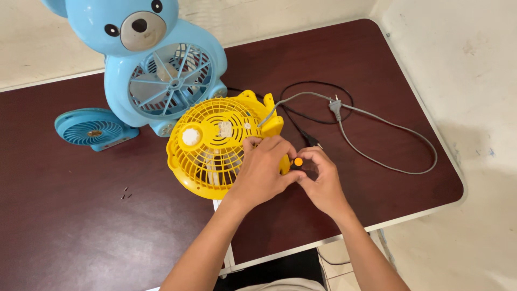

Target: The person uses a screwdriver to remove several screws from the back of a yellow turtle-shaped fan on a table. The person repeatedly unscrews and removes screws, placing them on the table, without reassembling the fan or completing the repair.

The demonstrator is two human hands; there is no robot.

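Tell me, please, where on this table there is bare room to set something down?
The table is bare at its near left, below the small screws, and along the far right, beyond the grey cord. It is crowded around the yellow fan, both hands, the blue bear fan and the small blue fan.

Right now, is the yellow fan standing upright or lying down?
Lying down. The yellow fan rests flat on the dark table, grille facing up, under the left hand, unlike the upright blue bear fan.

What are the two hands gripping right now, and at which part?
The left hand rests on the yellow fan, steadying its grille near the right edge. The right hand pinches a screwdriver by its orange-capped handle end; its tip is hidden.
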